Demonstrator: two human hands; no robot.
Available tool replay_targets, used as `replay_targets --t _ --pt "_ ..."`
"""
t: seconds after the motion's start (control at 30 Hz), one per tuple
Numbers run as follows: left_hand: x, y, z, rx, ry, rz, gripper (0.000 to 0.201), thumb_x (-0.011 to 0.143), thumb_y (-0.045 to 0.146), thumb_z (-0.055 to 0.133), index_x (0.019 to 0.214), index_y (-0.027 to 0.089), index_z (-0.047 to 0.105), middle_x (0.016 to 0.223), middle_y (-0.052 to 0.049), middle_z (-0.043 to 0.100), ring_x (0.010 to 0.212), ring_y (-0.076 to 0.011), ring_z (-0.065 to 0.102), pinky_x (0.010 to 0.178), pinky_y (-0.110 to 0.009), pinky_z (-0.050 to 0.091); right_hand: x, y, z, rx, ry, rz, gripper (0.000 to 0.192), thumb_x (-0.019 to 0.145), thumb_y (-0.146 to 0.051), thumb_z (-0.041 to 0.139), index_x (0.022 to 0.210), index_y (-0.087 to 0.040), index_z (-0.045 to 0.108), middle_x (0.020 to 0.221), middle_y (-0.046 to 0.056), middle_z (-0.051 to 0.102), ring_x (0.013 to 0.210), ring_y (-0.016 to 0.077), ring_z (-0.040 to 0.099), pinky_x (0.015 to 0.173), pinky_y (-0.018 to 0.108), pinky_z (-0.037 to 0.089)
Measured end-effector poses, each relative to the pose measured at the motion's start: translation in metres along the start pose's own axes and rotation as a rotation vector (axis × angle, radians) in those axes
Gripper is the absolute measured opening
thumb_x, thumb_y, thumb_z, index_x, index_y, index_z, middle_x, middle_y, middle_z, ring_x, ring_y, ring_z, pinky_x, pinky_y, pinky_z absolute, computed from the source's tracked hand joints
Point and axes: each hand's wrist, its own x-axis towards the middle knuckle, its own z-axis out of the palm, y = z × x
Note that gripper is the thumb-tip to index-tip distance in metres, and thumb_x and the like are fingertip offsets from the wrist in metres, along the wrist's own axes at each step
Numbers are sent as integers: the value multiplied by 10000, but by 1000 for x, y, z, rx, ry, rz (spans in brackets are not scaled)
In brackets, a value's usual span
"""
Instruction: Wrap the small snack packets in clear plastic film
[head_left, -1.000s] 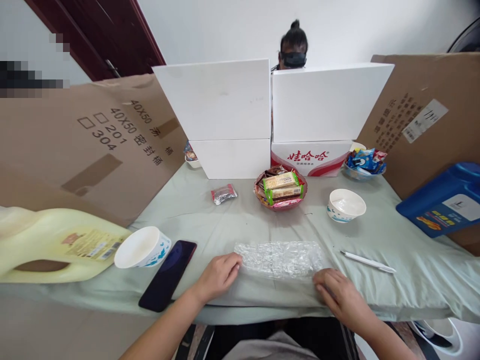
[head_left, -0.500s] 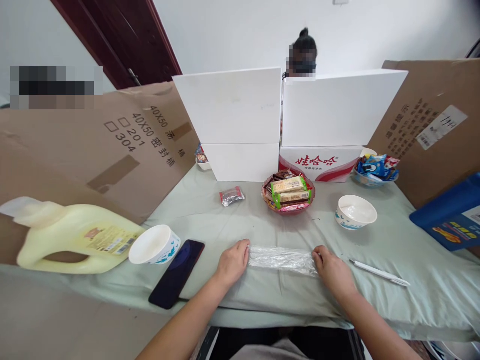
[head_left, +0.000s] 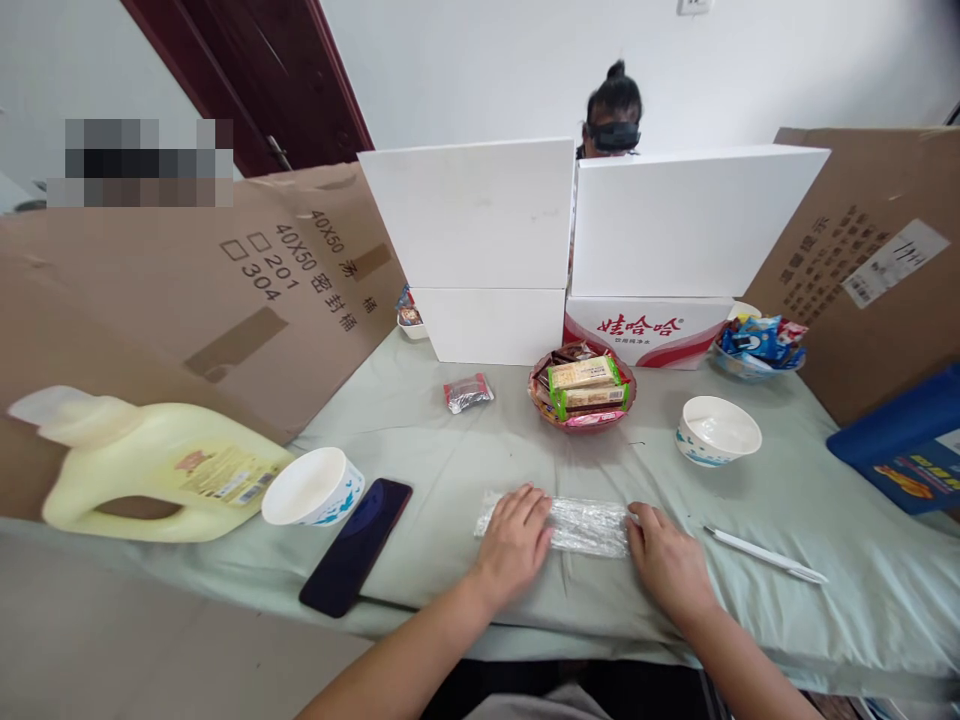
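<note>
Pressing flat now: left hand [head_left: 517,538] sliding onto the crinkled clear plastic strip [head_left: 585,525], open palm down; right hand [head_left: 664,560] open, pinning its end. Strip narrower than before, folding further, near table front edge [head_left: 420,615].

Crinkled glossy plastic wrap [head_left: 585,525]; matt cloth [head_left: 450,450]
</note>
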Motion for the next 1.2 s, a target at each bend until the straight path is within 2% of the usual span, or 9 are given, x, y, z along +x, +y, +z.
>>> replay_targets --t 0.13,0.23,0.33,0.43,0.53,0.7,0.9,1.03,1.2 --pt "-4 9 15 -9 -198 56 620 931 502 476 1480 270 305 1564 -85 262 1434 -346 203 1133 -604 179 -2 6 2 40 10 -7 259 961 -249 348 1054 -196 584 919 53 697 774 185 664 651 287 425" --pt "-5 6 18 -14 -248 37 673 919 551 476 1499 288 257 1583 -85 205 1449 -345 157 1140 -616 131 -2 11 -1 -2 -37 46 251 944 -225 371 1058 -184 591 905 61 693 770 197 655 651 300 429" --pt "-5 5 18 -22 -259 38 672 929 555 457 1505 287 240 1588 -89 185 1455 -341 131 1143 -616 118 1 6 -7 -108 31 67 279 928 -196 389 1093 -153 609 1001 119 673 915 259 630 786 377 439" --pt "-4 7 18 -21 -271 37 666 938 562 434 1510 292 224 1588 -94 179 1458 -343 114 1138 -625 120 2 -12 -10 -86 91 -138 339 934 -277 431 1216 -178 592 1279 139 580 1228 313 479 1015 477 332" --pt "-4 5 18 -4 -270 50 679 935 576 428 1513 295 209 1587 -93 184 1458 -335 124 1142 -608 131 1 -29 -3 19 -39 -444 574 923 -481 449 1432 -221 407 1497 93 390 1402 306 260 1119 500 203" --pt "-20 -31 6 62 -249 39 666 929 592 425 1502 299 253 1586 -86 192 1451 -313 175 1151 -536 168 -13 -18 13 31 -173 -431 769 895 -643 380 1508 -198 245 1558 91 265 1435 317 179 1119 528 189" --pt "-46 -77 -10 196 -173 -158 604 943 541 416 1474 264 340 1555 -104 283 1431 -337 215 1118 -549 218 -50 10 10 -56 13 -330 839 869 -613 451 1528 -185 155 1545 106 295 1436 308 185 1122 521 173" --pt "-44 -47 -14 180 -5 -258 478 942 371 442 1372 167 483 1378 -173 483 1278 -356 420 1012 -531 374 -71 9 4 -96 108 -329 778 887 -534 467 1514 -156 202 1510 120 364 1408 303 260 1110 495 197" --pt "-28 26 -13 -110 -47 -52 266 930 238 432 1118 169 607 1008 -106 607 932 -241 565 842 -396 503 -91 12 -3 -68 159 -324 561 876 -470 533 1368 -208 467 1308 92 582 1165 272 524 972 413 363"
